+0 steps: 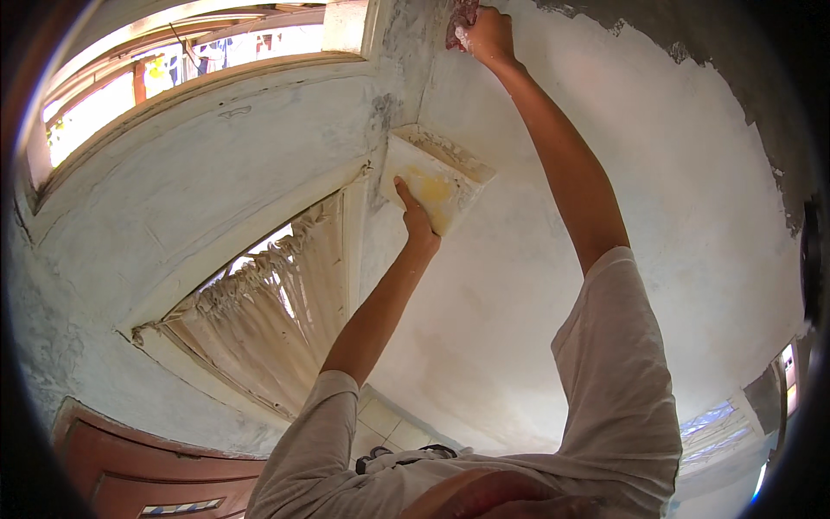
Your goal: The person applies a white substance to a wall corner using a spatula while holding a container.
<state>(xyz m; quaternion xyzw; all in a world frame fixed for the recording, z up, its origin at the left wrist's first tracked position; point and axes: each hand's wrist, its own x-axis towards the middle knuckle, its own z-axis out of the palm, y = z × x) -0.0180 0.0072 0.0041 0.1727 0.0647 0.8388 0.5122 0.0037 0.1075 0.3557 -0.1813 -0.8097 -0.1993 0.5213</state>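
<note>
My left hand [417, 218] grips a white open-topped plastic container [428, 183] from below, its thumb lying on the near side. The container is tilted, has a yellowish patch on that side, and carries whitish, dirty smears inside. Raised high, my right hand [491, 36] is closed round a dark red, white-smeared thing [461, 23] close to the wall corner. Its top runs out of the picture, so I cannot tell whether it is a rag or a tool. White paste clings to my fingers there.
Whitish coating covers the wall [510, 285], with bare grey wall [735, 52] along the upper right. At left are a slatted window opening [207, 78], a gathered beige curtain [259, 320] in a doorway or window, and a reddish-brown door [156, 463]. Floor tiles [380, 419] show below.
</note>
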